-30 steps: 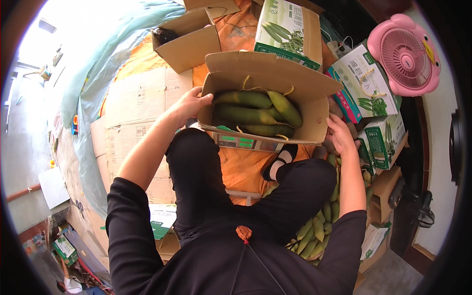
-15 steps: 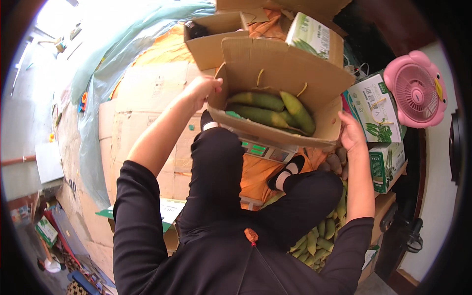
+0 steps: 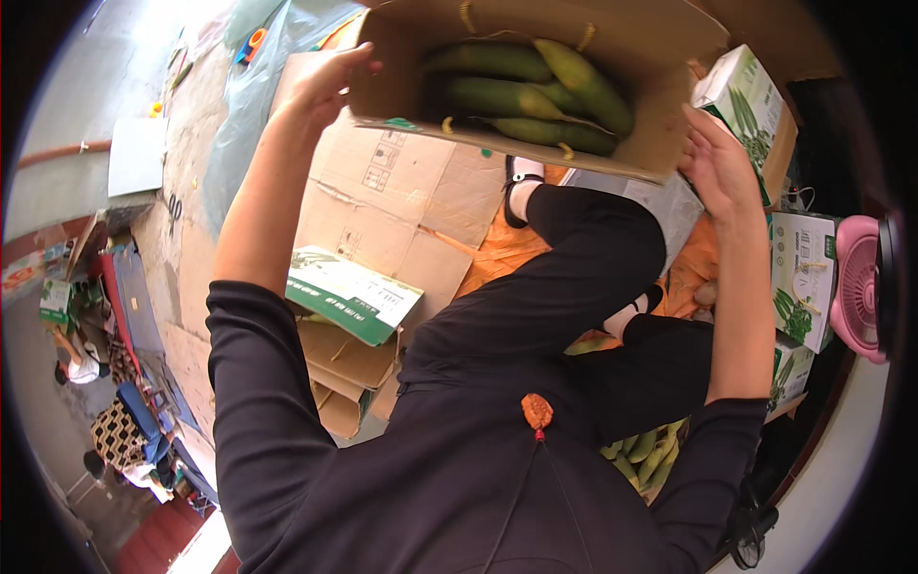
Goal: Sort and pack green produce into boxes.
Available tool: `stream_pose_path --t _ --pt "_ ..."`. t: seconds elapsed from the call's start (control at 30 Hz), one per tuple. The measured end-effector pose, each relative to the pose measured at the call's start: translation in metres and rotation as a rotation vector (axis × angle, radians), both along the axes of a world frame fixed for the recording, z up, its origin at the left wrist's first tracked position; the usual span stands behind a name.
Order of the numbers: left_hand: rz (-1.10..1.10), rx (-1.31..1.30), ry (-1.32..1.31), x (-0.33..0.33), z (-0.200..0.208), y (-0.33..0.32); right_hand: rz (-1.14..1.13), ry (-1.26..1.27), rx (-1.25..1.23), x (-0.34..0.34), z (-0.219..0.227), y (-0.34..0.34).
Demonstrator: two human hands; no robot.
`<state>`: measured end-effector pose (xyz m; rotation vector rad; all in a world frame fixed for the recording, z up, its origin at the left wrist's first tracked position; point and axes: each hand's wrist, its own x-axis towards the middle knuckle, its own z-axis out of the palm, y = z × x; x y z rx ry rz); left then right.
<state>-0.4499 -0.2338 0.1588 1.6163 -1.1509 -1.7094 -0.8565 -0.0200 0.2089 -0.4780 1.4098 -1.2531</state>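
Note:
A brown cardboard box with yellow cord loops is held up in front of me by its two ends. Several long green radishes lie inside it. At the box's left end, my left hand is closed on the cardboard. My right hand grips the right end, its fingers bent against the outer side. Below the box, on the floor by my legs, a grey scale partly shows. The box's far rim is cut off by the picture's top edge.
By my left thigh stands an open carton with a green-and-white flap. More radishes are heaped beside my right thigh. Printed cartons and a pink fan stand at the right. Flattened cardboard covers the floor. Another person is far left.
My hands and the box have moved up in the picture. My view has swung left, bringing the open carton and people into sight. The scale's lit display no longer shows.

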Motion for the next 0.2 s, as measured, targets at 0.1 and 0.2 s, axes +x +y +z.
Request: stream_pose_path --t 0.1,0.2 --pt "0.055 0.025 -0.070 0.065 -0.001 0.015 0.116 -0.017 0.005 0.052 -0.030 -0.023" --pt "0.121 -0.001 -0.096 0.153 -0.034 0.023 0.199 -0.080 0.028 0.137 -0.043 -0.029"
